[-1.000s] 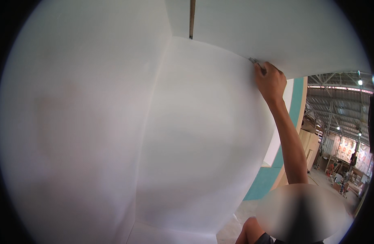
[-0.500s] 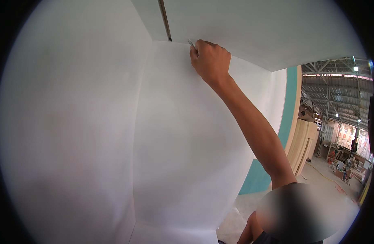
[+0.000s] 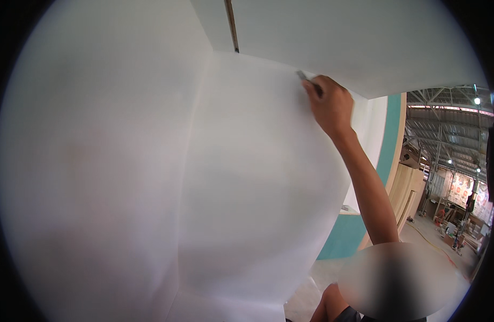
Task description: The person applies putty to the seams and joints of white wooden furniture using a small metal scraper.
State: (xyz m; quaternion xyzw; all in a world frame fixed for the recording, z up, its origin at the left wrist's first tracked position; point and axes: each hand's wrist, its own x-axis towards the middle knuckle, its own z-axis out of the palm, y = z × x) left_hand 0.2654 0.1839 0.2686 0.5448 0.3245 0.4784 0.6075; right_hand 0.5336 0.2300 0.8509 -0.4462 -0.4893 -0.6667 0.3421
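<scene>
In a pale corner, a tall white side panel [image 3: 96, 177] adjoins a white back panel [image 3: 257, 188], and an upper panel [image 3: 359, 43] overhangs both. My right hand [image 3: 331, 103] is raised near the seam where back and upper panels meet, thumb and fingers pinching a small greyish tool [image 3: 302, 76], seemingly so its end slants toward the joint; whether the tip touches, I cannot tell. I can read no label or lettering on panels or tool.
</scene>
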